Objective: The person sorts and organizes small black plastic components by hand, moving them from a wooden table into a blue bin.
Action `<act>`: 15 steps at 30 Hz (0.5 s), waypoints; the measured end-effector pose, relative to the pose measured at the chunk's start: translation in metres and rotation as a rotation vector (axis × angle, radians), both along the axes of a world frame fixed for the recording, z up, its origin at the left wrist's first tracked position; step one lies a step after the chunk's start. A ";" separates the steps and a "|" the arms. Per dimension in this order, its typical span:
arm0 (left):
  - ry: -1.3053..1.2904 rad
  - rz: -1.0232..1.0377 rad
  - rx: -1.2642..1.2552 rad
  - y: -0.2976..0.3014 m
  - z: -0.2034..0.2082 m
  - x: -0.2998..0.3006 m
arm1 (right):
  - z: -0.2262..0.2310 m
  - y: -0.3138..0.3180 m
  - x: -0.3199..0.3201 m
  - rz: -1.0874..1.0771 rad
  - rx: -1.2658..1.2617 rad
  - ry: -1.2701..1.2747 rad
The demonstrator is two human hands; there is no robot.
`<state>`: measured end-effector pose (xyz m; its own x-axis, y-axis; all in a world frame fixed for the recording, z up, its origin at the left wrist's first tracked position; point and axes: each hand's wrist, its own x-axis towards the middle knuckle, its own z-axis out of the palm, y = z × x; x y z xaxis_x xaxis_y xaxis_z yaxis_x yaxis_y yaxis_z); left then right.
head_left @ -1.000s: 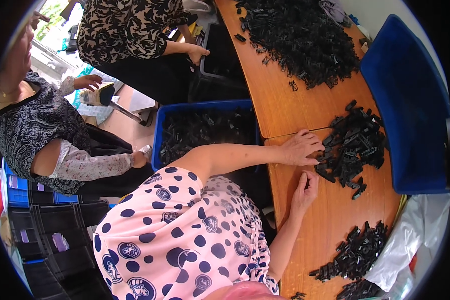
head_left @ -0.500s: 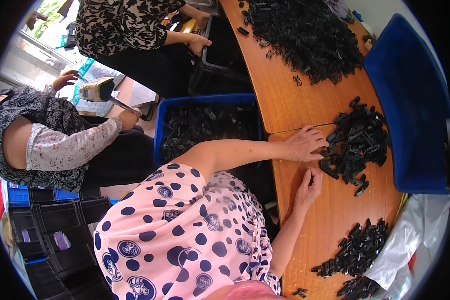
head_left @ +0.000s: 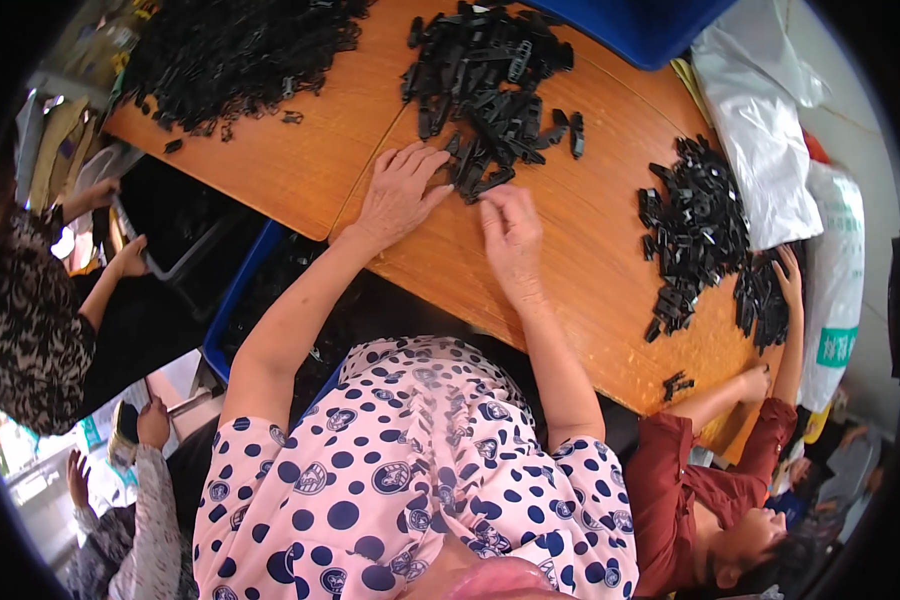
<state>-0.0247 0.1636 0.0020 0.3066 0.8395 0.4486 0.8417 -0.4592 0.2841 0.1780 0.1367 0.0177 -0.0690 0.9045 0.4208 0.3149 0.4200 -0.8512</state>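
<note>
Small black plastic pieces, clip-like in shape, lie in a loose pile on the wooden table in front of me. At the near left edge of this pile rests my left hand, its fingers stretched out and the thumb reaching toward the closest pieces. My right hand is at the pile's near tip with the fingers curled and pressed together. A black piece lies right at its fingertips; whether it is pinched is hidden.
A larger black heap covers the table's far left. Another pile lies to the right, near a white plastic bag. A blue bin stands beyond. A co-worker in a red sleeve reaches in at right; others are at left.
The view has swung to the right, bringing in the red-sleeved co-worker. My right hand has come up to the pile's edge, while my left stays beside the pile.
</note>
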 end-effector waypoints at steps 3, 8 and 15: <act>0.026 -0.019 0.008 0.005 0.002 0.010 | 0.002 0.023 0.045 -0.210 0.095 -0.112; 0.017 -0.047 -0.047 0.011 0.003 0.015 | -0.008 0.060 0.127 -0.528 0.245 -0.522; 0.050 -0.057 0.033 0.012 -0.003 0.007 | -0.010 0.050 0.204 -0.697 0.086 -1.086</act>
<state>-0.0177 0.1755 -0.0006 0.3760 0.8054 0.4583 0.8270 -0.5148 0.2261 0.3816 0.1865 0.0075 0.0621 0.8606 0.5055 0.9975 -0.0710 -0.0016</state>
